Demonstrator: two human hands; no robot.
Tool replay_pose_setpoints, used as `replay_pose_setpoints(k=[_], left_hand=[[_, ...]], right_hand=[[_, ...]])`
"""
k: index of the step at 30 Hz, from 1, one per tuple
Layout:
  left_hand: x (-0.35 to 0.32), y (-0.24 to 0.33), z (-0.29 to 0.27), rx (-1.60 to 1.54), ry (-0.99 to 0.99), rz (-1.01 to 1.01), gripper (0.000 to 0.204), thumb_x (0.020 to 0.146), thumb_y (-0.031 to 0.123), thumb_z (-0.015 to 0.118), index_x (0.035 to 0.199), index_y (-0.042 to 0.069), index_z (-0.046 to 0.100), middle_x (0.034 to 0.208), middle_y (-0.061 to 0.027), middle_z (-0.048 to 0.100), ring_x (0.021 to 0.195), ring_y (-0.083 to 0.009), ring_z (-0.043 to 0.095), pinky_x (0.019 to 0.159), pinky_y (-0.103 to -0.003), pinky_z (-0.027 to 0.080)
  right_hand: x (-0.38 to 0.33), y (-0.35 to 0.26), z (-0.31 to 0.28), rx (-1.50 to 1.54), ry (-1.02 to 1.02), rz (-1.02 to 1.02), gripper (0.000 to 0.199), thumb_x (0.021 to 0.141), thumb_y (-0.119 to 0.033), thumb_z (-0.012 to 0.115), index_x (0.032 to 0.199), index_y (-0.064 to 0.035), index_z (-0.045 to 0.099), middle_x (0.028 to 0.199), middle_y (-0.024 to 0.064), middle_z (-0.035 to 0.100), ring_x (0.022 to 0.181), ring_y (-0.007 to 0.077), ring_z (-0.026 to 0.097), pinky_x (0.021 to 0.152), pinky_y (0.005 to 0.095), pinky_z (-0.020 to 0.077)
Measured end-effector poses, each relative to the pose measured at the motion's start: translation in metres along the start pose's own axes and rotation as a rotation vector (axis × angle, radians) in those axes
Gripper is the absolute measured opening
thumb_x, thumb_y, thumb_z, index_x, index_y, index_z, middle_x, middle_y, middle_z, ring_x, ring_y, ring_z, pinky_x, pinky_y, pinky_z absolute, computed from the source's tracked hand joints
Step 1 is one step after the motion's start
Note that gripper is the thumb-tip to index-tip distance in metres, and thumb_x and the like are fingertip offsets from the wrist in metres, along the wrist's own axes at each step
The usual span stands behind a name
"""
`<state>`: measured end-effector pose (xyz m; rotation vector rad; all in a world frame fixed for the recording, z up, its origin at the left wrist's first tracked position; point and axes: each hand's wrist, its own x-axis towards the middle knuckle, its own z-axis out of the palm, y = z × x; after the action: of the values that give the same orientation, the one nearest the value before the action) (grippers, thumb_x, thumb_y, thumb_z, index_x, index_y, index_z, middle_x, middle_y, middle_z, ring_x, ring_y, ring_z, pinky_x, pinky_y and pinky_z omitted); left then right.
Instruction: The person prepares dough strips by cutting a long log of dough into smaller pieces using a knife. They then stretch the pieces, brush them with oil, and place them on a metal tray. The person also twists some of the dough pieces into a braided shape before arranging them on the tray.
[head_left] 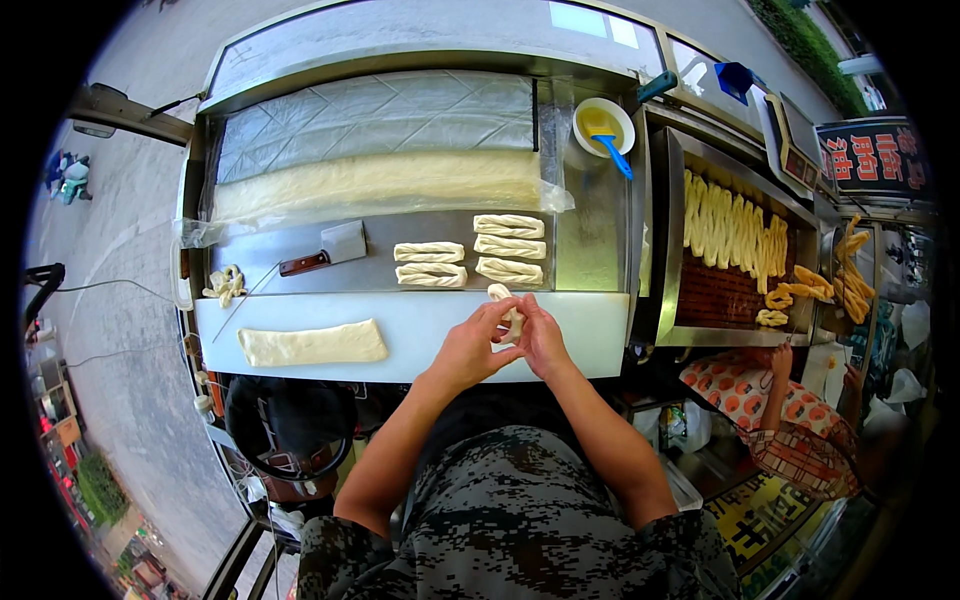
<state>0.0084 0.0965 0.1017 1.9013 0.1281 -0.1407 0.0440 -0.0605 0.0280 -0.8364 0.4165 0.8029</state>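
Our left hand (468, 348): fingers pinch the near end of the dough strip (503, 306).
Our right hand (541, 340): fingertips closed on the same strip.
Strip: between our hands, over the white board (420, 345).
Beyond: five cut dough pieces (470, 255), cleaver (330, 248).

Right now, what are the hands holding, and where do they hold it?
Both hands, left and right, hold a twisted dough piece by its lower end; the upper end sticks out above the fingers.

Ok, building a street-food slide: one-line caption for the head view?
Both hands, left hand and right hand, twist a dough piece beside five shaped twists.
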Motion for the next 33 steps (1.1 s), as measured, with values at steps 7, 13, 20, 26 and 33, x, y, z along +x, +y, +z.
replay_pose_setpoints(k=[7,13,20,26,33], left_hand=[[-0.005,-0.048,0.02,0.209,0.18,-0.203,0.043,0.082,0.016,0.074,0.12,0.005,0.056,0.099,-0.0097,0.067,0.07,-0.018,0.065,0.061,-0.031,0.052],[0.002,-0.067,0.001,-0.765,0.18,-0.611,0.041,0.087,0.013,0.067,0.123,0.0,0.053,0.089,-0.0044,0.064,0.068,-0.0074,0.056,0.055,-0.022,0.042],[0.009,-0.081,-0.012,-0.76,0.145,-0.512,0.042,0.081,0.005,0.067,0.121,0.003,0.052,0.082,-0.0022,0.062,0.063,-0.0069,0.05,0.054,-0.021,0.04],[0.044,-0.098,-0.076,-0.665,0.377,-0.534,0.032,0.079,0.006,0.067,0.109,0.005,0.058,0.079,-0.0003,0.062,0.06,-0.005,0.049,0.049,-0.02,0.038],[0.094,-0.151,-0.128,0.147,0.585,-0.147,0.036,0.08,0.011,0.068,0.113,0.002,0.059,0.081,-0.0056,0.065,0.066,-0.0151,0.058,0.058,-0.028,0.047]], right_hand=[[-0.003,-0.008,0.012,-0.097,0.062,0.141,0.046,0.102,-0.044,0.044,0.114,-0.0009,0.058,0.106,0.0099,0.067,0.096,0.0195,0.066,0.084,0.033,0.0541],[-0.002,-0.011,0.023,-0.214,0.067,0.095,0.026,0.097,-0.026,0.058,0.109,-0.0035,0.06,0.1,0.0076,0.067,0.085,0.0164,0.066,0.077,0.0299,0.0546],[0.044,0.008,-0.008,-0.994,0.388,-0.182,0.02,0.084,-0.006,0.06,0.103,-0.0001,0.064,0.076,0.0022,0.061,0.061,0.0122,0.058,0.055,0.0281,0.0514],[0.091,-0.016,0.028,-0.735,0.259,-0.219,0.037,0.079,-0.001,0.064,0.116,0.0021,0.059,0.083,0.0033,0.062,0.063,0.01,0.058,0.057,0.026,0.051],[0.136,-0.034,0.069,-0.878,0.3,-0.298,0.036,0.08,-0.012,0.072,0.112,0.0012,0.064,0.087,0.0072,0.069,0.066,0.0129,0.063,0.059,0.0266,0.0502]])
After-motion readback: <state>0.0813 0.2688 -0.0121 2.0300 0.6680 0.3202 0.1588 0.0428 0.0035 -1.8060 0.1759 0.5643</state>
